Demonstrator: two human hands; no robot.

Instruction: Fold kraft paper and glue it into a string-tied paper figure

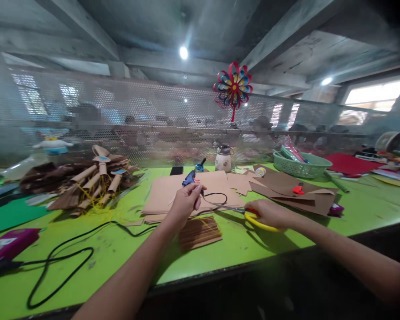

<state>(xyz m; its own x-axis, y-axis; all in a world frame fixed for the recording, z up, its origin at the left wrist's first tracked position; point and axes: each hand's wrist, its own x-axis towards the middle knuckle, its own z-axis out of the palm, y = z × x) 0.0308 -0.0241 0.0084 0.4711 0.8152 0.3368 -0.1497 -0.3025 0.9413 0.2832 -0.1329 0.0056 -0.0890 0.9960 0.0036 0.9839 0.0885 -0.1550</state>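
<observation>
My right hand (266,213) is wrapped round the handles of a pair of scissors (260,223), red and yellow, with the blades pointing left. The blade tips lie close to my left hand (188,198), whose thumb and fingers are pinched together. Anything between those fingers is too small to make out. Just behind that hand, a blue glue gun (188,178) rests on a stack of tan paper sheets (160,191), with a black cord looping beside it. Below both hands, a folded piece of brown pleated paper (200,234) with yellow string lies on the green table (240,249).
Bundles of rolled brown paper (90,178) tied with yellow string are heaped at left. A black cord (93,249) crosses the left side. A white jar (223,159), a green basket (302,165) and brown sheets (296,193) stand or lie farther back, before a perforated screen (173,115).
</observation>
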